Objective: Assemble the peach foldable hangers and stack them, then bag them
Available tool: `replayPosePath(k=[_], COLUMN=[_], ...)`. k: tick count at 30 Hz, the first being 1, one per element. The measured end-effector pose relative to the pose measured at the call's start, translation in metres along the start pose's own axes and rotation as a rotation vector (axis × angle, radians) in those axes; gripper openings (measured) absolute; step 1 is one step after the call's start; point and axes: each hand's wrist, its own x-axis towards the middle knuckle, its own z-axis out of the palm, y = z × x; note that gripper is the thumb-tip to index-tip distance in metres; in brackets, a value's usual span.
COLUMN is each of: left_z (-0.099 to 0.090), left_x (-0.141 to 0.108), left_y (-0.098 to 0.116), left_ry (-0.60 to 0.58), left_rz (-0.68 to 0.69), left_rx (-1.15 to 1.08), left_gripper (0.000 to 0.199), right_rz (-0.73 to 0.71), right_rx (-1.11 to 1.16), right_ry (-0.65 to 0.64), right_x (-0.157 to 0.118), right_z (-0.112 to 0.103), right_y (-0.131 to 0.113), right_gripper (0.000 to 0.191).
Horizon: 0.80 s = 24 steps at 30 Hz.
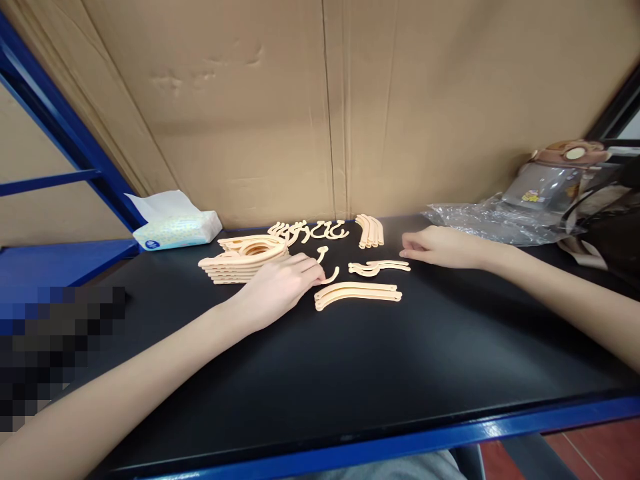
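My left hand (287,287) has its fingers closed on a small curved beige hook (331,276) near the middle of the black table. Another small hook piece (323,253) lies just beyond it. My right hand (435,248) hovers or rests to the right, fingers curled together; whether anything is between them is too small to tell. Between the hands lie short curved pieces (380,267), with two long curved arms (357,292) nearer to me. Left of my left hand sits a stack of beige hanger-shaped parts (243,260).
Several hooks (290,232) and a bundle of curved arms (370,231) lie at the back of the table (350,373). A tissue pack (177,230) is back left; clear plastic wrap (495,220), a bottle (545,183) and a dark bag (610,233) are right. Cardboard (260,113) stands behind.
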Motion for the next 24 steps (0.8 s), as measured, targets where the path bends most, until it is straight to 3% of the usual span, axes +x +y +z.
replayPosePath(k=[2,5,8,10,12,15,18,24], left_z=[0.0,-0.002,-0.008,-0.013,-0.018,-0.022,-0.024,-0.022], left_x=[0.0,-0.001,-0.004,-0.006,-0.007,-0.008,-0.007,-0.006], left_y=[-0.002,-0.002,0.003,0.01,0.02,0.033,0.042,0.044], left_ry=[0.031,0.103,0.181,0.207,0.237,0.334,0.367,0.259], left_rz=[0.008,0.019,0.084,0.17,0.262,0.378,0.435,0.391], left_rx=[0.03,0.065,0.092,0.111,0.152,0.237,0.289,0.22], left_gripper=[0.023,0.023,0.026,0.029,0.032,0.029,0.023,0.024], right_rz=[0.008,-0.053,-0.162,-0.263,-0.412,-0.58,-0.607,-0.589], right_rx=[-0.061,-0.15,-0.104,-0.029,-0.012,-0.05,-0.04,0.084], right_ry=[0.062,0.276,0.478,0.532,0.536,0.534,0.523,0.461], right_x=[0.001,0.001,-0.004,-0.01,-0.018,-0.025,-0.026,-0.021], right_z=[-0.001,-0.002,-0.001,0.001,0.002,0.005,0.009,0.013], right_y=[-0.002,-0.008,-0.022,-0.036,-0.051,-0.068,-0.071,-0.063], right_gripper=[0.029,0.026,0.024,0.035,0.048,0.042,0.034,0.029])
